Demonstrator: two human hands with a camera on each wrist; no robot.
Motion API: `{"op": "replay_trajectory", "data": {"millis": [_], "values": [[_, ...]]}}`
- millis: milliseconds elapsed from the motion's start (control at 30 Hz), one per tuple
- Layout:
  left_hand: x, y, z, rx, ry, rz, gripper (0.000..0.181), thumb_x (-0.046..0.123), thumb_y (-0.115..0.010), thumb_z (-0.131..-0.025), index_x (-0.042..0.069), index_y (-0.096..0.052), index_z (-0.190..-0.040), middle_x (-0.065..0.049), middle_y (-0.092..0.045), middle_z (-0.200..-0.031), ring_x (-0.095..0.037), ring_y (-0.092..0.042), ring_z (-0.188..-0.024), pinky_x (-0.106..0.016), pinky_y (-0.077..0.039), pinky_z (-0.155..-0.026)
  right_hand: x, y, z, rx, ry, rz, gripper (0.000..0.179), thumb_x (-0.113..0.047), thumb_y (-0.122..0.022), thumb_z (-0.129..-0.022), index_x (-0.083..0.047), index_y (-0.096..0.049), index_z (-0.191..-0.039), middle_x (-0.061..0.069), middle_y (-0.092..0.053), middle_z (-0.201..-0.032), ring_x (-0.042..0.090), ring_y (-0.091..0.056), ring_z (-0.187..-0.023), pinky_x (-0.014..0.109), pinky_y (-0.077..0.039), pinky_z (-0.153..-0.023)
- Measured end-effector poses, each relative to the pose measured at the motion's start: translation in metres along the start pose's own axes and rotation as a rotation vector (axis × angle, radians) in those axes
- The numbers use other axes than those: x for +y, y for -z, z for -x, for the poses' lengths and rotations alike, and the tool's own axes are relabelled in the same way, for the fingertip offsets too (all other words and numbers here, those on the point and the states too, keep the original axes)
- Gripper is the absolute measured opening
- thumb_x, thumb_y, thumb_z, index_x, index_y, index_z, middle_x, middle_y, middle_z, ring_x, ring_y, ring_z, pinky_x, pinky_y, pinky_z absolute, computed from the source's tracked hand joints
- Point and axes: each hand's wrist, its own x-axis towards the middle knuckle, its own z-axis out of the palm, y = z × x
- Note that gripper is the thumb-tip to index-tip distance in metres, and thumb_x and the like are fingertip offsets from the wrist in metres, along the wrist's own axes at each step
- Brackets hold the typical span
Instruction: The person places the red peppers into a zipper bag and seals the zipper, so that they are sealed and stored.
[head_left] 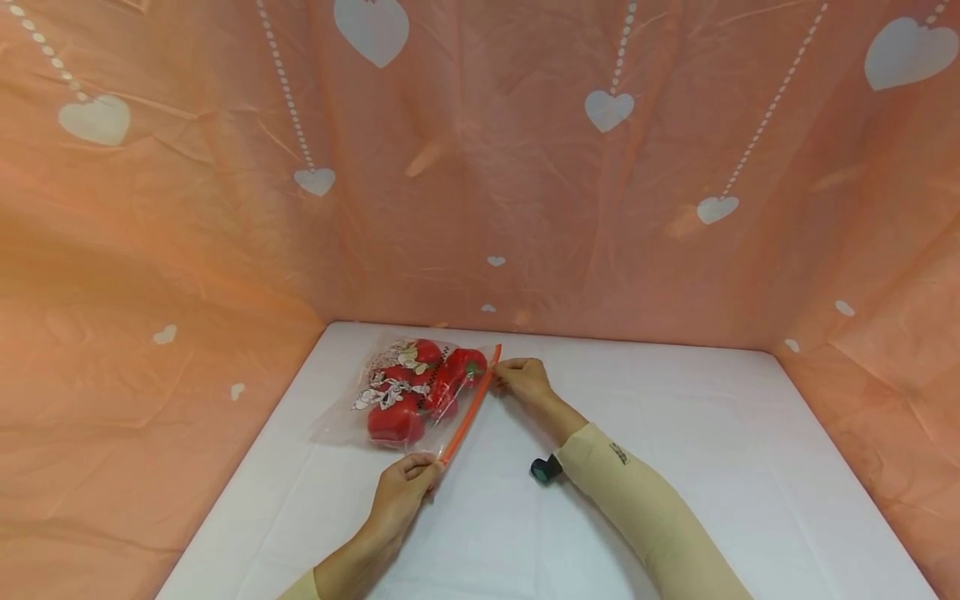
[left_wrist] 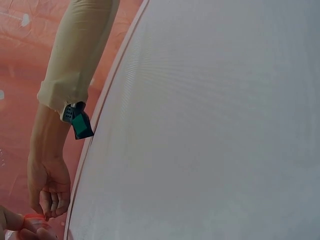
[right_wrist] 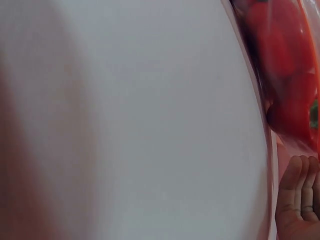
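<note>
A clear zip bag [head_left: 337,424] with cartoon print lies on the table, holding several red peppers [head_left: 396,420], one showing a green stem. Along its right side runs the orange zip strip [head_left: 471,410]. My left hand [head_left: 401,493] pinches the near end of that strip between thumb and fingers. At the far end, my right hand [head_left: 525,380] pinches the strip near the bag's corner. The left wrist view catches both hands at its lower left edge. In the right wrist view, red peppers [right_wrist: 287,65] fill the upper right, above the right hand [right_wrist: 300,200].
The white tabletop [head_left: 720,433] extends to the right and front of the bag. Orange curtains [head_left: 480,200] with white hearts hang behind and on both sides. A small black and green device [head_left: 545,470] sits at my right sleeve's cuff.
</note>
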Motion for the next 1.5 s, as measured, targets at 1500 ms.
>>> {"op": "replay_trajectory", "data": {"millis": [1500], "values": [[0.001,-0.006,0.001,-0.040,-0.001,-0.060,0.017,0.010,-0.080,-0.096,-0.003,-0.074,-0.104,-0.001,-0.071,-0.080,-0.010,-0.055,-0.066,-0.023,-0.046,-0.059,-0.010,0.016,-0.016,0.081,0.009,0.096,0.026,-0.006,-0.073,-0.101,0.018,-0.073,-0.113,0.012,-0.075,-0.080,0.014,-0.071,-0.068,0.031,-0.063,-0.067]]}}
